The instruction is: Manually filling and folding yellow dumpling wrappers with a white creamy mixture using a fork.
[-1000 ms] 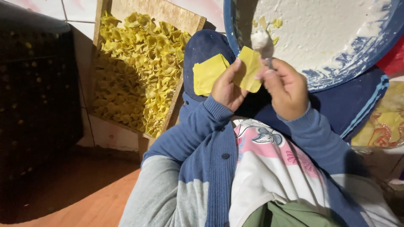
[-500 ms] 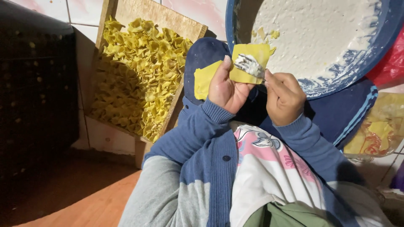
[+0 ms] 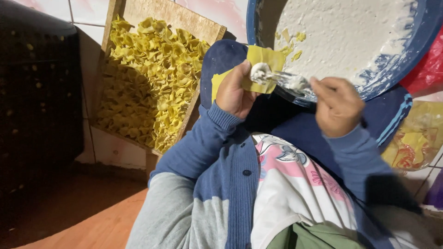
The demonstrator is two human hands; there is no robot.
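- Reddish wooden floor shows at the lower left, with white tiled wall at the top edge.
- Nearest the camera lie the person's blue-and-grey sleeves and a flowered pink-and-white garment over the lap.
- Left hand cups a stack of square yellow wrappers, thumb pinching them against the fingers.
- Right hand is closed on the handle of a spoon, whose tip rests on the top wrapper with a dab of white filling.
- Just beyond the hands sits a big blue basin smeared with the same white paste.
- Farther left, a wooden tray leans, heaped with folded yellow dumplings.
- A dark crate stands at the far left.
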